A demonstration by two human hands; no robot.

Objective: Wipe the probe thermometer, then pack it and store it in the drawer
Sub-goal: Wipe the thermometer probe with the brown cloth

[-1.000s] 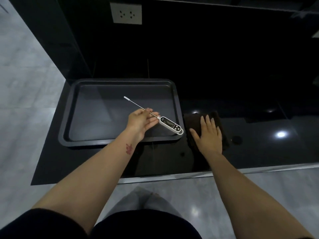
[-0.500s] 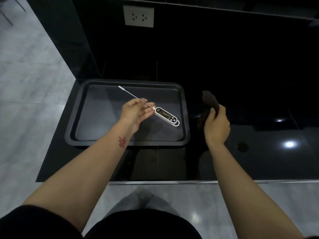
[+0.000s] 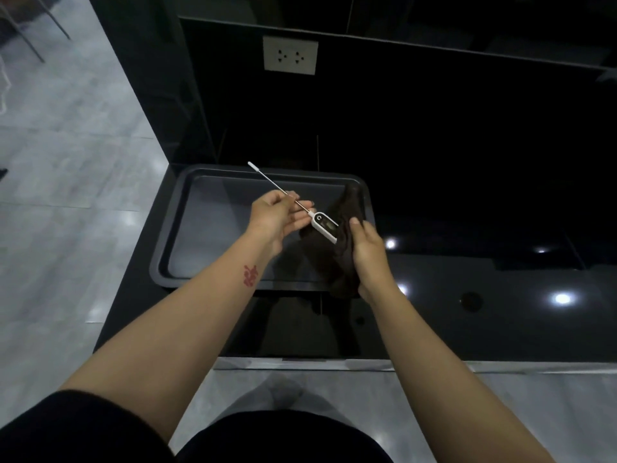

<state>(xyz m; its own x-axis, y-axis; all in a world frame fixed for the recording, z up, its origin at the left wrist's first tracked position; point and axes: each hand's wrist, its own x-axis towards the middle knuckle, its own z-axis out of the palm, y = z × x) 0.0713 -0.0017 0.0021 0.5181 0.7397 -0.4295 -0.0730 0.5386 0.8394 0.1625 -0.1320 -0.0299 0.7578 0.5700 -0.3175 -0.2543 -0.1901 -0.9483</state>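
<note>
My left hand (image 3: pixel 278 213) pinches the thin metal probe of the white probe thermometer (image 3: pixel 323 225) near its body, holding it above the dark tray (image 3: pixel 187 235). The probe points up and to the left, with a white tip. My right hand (image 3: pixel 369 252) grips a dark brown cloth (image 3: pixel 340 262) and presses it against the thermometer's white body from the right. The cloth hangs down below my right hand. The far end of the thermometer's body is hidden by the cloth.
The tray rests on a glossy black counter (image 3: pixel 467 312) with a light front edge. A white wall socket (image 3: pixel 289 55) sits on the black back wall. Grey tiled floor (image 3: pixel 66 195) lies to the left.
My right hand picked the cloth up off the counter and brought it left against the thermometer's body. My left hand lifted the thermometer off the tray.
</note>
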